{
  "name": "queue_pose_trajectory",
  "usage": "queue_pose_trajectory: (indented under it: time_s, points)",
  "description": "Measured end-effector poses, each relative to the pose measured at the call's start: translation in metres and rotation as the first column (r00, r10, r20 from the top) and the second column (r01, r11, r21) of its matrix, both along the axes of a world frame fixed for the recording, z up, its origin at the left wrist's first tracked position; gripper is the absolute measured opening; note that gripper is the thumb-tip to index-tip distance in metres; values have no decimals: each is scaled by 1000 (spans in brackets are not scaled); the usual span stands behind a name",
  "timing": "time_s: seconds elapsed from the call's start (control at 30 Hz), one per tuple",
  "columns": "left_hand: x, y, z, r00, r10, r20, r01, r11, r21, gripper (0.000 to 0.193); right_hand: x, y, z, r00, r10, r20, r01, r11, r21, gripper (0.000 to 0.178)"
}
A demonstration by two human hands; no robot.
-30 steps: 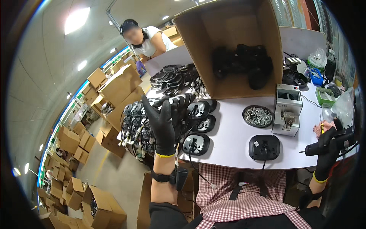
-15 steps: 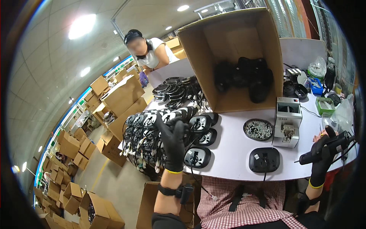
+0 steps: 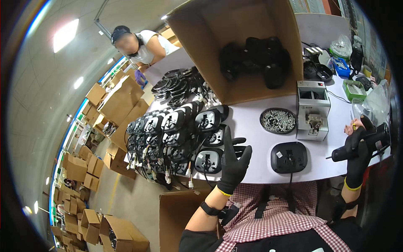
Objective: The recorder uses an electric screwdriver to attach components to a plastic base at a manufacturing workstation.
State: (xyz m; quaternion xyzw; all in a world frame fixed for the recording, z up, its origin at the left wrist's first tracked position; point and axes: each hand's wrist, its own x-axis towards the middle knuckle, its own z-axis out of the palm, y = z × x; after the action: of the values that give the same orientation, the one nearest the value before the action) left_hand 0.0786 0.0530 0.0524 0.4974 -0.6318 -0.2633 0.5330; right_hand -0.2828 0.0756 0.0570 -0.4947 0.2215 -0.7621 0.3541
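Note:
My left hand (image 3: 233,164), in a black glove, is held over the table with fingers apart and nothing in it. It is nearest a rounded black housing with a silver-grey inner face (image 3: 208,161) and a dangling cable. My right hand (image 3: 358,158), also gloved, is wrapped round a black electric screwdriver (image 3: 344,152) whose thin bit points left. Between the hands, near the table's front edge, lies a single black rounded cover (image 3: 289,158) with its cable hanging down. Beyond it sit a dish of small metal screws (image 3: 278,121) and a grey screw-feeder box (image 3: 313,111).
Rows of stacked housings (image 3: 168,130) fill the left of the table (image 3: 257,168). A large tipped cardboard box (image 3: 235,86) holds black parts. Green (image 3: 354,89) and blue trays (image 3: 341,67) stand at right. A person (image 3: 147,48) leans at the far left.
My left hand has moved right, away from the stacked housings, and its fingers have spread. My right hand keeps the screwdriver. The whole view has shifted a little.

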Motion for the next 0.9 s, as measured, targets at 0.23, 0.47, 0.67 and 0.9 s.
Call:
queue_pose_trajectory:
  time_s: [0.23, 0.47, 0.67, 0.9]
  points:
    - [-15, 10, -40, 1000, -2, -24, 6, 987, 158, 84, 1, -16, -15, 999, 23, 32, -23, 999, 27, 60]
    - [-8, -2, -52, 997, -19, 69, 10, 992, 129, 81, 9, -29, -10, 1000, 19, -2, -19, 998, -66, 60]
    - [-9, -1, -73, 995, 26, 95, -35, 994, 100, 81, 4, -23, -14, 999, -30, 38, 29, 999, 31, 58]
    - [-4, 0, -99, 996, 29, 82, -42, 986, 163, 81, 8, -30, -15, 999, 12, 53, -11, 1000, -3, 60]
